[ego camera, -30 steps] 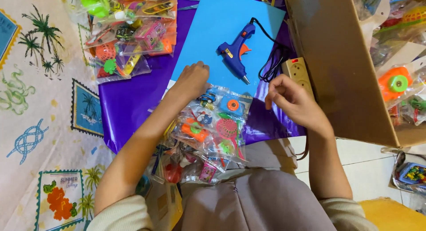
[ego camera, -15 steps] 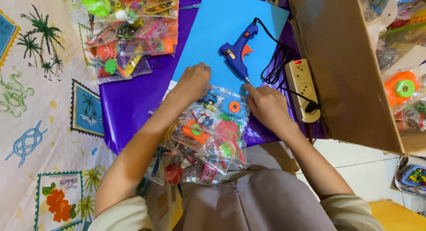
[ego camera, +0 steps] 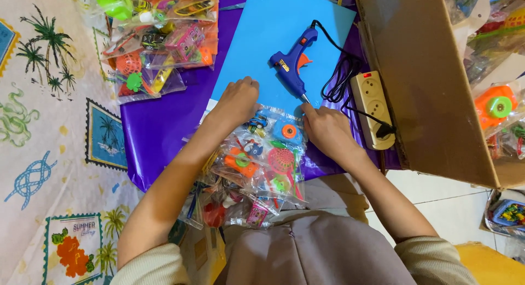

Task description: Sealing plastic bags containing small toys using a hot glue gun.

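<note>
On the far left lies a pale cloth with palm tree pictures [ego camera: 38, 126]. Next comes a pile of clear bags full of bright little toys [ego camera: 158, 39], resting on a shiny purple sheet [ego camera: 158, 126]. The left hand [ego camera: 239, 100] is curled, its fingers pressing down on the top edge of a clear plastic bag of small colourful toys [ego camera: 262, 159]. The right hand [ego camera: 324, 129] presses the bag's other top corner. The bag lies on the near edge of a light blue paper sheet [ego camera: 262, 39]. A blue glue gun [ego camera: 292, 63] sits there too. Further right are a cream power strip [ego camera: 373, 107] and a brown cardboard box [ego camera: 432, 82].
</note>
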